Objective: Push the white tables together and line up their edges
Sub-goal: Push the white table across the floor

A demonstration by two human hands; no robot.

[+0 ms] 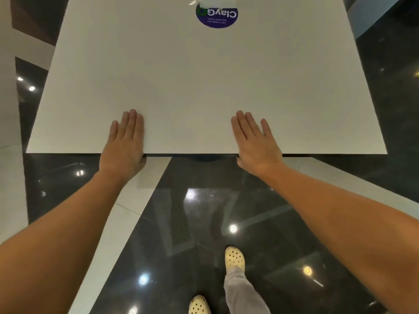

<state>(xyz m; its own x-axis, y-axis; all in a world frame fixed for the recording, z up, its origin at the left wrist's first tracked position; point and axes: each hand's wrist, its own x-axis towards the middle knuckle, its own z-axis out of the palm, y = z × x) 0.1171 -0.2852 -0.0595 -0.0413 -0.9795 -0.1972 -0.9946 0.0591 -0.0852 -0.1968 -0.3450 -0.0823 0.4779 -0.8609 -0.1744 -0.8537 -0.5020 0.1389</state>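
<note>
One white table (204, 75) fills the upper half of the head view, its near edge running straight across in front of me. My left hand (124, 141) lies flat on the top at the near edge, left of the middle, with the thumb tucked under the edge. My right hand (256, 141) rests the same way right of the middle, also with its thumb under the edge. A round blue sticker (216, 15) sits at the table's far side, partly covered by clear tape. No second table is in view.
Below the table is a glossy dark floor (204, 211) with white tile strips (127, 211) and reflected ceiling lights. My feet in pale clogs (234, 258) stand behind the near edge. A white wall or pillar (9, 109) runs along the left.
</note>
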